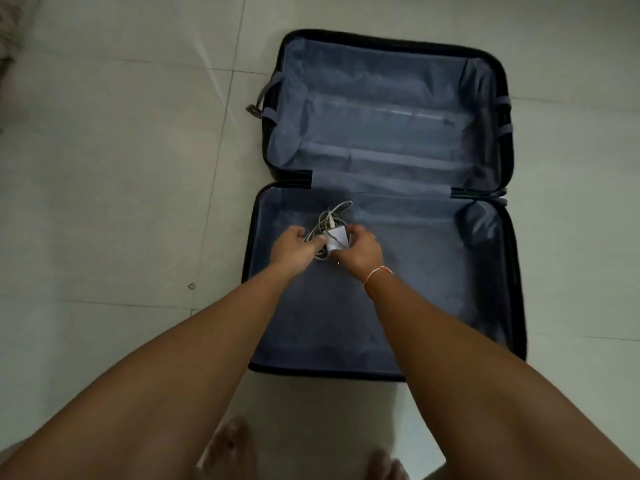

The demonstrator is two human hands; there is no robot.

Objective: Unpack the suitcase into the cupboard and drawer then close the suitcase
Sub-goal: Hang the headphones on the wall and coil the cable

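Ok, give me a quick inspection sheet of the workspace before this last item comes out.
Surface: pale tiled floor.
Job's things: black hard-shell suitcase with grey fabric lining lies open flat; only a white charger block with its tangled white cable remains inside.
Clutter: nothing seen.
Grippers: left hand grips the cable; right hand holds the charger block.
Cables: charger cable only.
Surroundings: bare feet at the bottom edge.

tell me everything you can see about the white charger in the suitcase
The charger is a small white block, plastic by its look, with a pale grey-white cable bunched in loose loops beside and behind it. It sits over the near half of the open suitcase, above the grey fabric lining. The right hand grips the block; the left hand pinches the cable. Any markings are too blurred to tell.
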